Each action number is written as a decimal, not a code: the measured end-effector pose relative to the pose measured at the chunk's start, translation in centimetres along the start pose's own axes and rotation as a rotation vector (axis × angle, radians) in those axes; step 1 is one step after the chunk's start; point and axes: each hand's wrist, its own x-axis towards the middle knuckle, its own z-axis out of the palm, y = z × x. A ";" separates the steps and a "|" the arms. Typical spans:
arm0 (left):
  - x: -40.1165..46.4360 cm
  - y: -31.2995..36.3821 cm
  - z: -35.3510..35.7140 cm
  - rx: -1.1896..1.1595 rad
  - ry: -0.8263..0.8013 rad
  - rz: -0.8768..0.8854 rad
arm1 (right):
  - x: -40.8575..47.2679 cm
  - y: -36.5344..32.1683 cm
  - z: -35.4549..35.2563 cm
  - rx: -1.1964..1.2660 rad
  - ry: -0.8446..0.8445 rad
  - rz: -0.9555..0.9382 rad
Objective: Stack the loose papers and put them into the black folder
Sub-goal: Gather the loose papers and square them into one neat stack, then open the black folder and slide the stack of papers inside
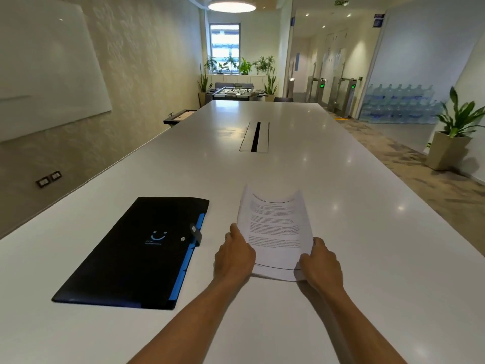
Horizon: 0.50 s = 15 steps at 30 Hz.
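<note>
A stack of printed white papers stands tilted on its near edge on the white table, its sides curling upward. My left hand grips the stack's left edge and my right hand grips its right edge near the bottom. The black folder lies flat and closed to the left of the papers, with blue divider tabs along its right side and a strap clasp fastened over that edge. A gap of bare table separates my left hand from the folder.
A cable slot is set into the table's middle, farther away. The table's left edge runs close behind the folder. A potted plant stands on the floor at the right.
</note>
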 end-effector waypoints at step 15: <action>-1.1 -2.7 -0.6 0.472 0.367 0.138 | -0.5 0.1 -1.1 -0.343 0.205 -0.280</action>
